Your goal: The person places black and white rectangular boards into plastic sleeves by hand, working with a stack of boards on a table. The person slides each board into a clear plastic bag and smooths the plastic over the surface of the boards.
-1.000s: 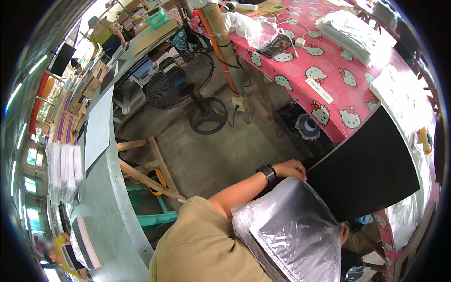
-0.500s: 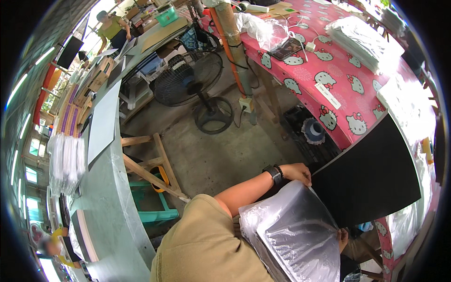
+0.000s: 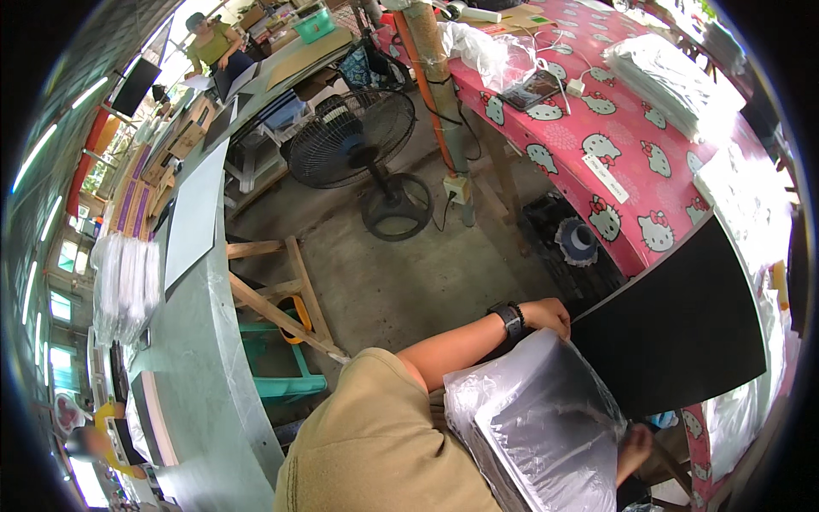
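My left hand (image 3: 546, 317), with a watch and a beaded bracelet at the wrist, pinches the top corner of a clear plastic bag (image 3: 546, 401). The bag lies wrinkled over a stack of similar bags at my lap. Right beside the fingers is the lower left edge of a large black sheet (image 3: 674, 324), slightly bowed, which leans up against the pink table. My right hand (image 3: 633, 450) is at the bag's right edge, below the sheet; motion smears its fingers, and whether they grip the bag cannot be made out.
The pink patterned table (image 3: 546, 158) carries a phone (image 3: 531, 90) and stacked plastic bags (image 3: 665, 81). A black standing fan (image 3: 358, 154) and a pole (image 3: 435, 102) stand ahead. Left is a long grey table (image 3: 192, 367) with a green stool (image 3: 290, 386) beside it. A person (image 3: 217, 51) works far off.
My right hand has moved slightly right and down, and the taut folds in the bag have slackened. The left hand keeps its pinch. The whole view has shifted a little.
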Available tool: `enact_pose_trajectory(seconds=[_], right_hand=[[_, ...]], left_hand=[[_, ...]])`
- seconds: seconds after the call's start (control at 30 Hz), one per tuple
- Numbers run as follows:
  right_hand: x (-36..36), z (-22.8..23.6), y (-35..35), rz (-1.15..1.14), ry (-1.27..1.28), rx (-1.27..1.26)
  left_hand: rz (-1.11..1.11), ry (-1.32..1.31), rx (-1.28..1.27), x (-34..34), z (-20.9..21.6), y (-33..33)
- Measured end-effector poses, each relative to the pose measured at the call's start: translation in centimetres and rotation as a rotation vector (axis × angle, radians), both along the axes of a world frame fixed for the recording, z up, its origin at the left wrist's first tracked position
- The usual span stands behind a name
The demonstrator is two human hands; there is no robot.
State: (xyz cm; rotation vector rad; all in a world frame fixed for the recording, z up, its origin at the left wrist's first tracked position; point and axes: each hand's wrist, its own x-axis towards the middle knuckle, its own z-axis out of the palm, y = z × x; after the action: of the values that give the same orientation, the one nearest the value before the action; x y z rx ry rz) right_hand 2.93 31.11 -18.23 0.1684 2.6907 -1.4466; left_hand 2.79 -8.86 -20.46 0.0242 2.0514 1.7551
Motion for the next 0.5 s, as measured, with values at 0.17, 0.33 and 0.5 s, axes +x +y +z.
enact_pose_trajectory(seconds=[0.17,0.33,0.5], right_hand=[[-5.8,8.7,5.0,-0.327,0.433,0.177],[-12.2,9.1,5.8,-0.174,0.456,0.330],[-16.5,6.8,11.0,0.013,0.226,0.548]], left_hand=[[0.133,0.110,-0.058,-1.1,-1.1,1.0],[0.417,0.126,-0.133,-1.4,-5.4,1.7],[0.657,0.094,-0.190,-1.4,-7.2,3.3]])
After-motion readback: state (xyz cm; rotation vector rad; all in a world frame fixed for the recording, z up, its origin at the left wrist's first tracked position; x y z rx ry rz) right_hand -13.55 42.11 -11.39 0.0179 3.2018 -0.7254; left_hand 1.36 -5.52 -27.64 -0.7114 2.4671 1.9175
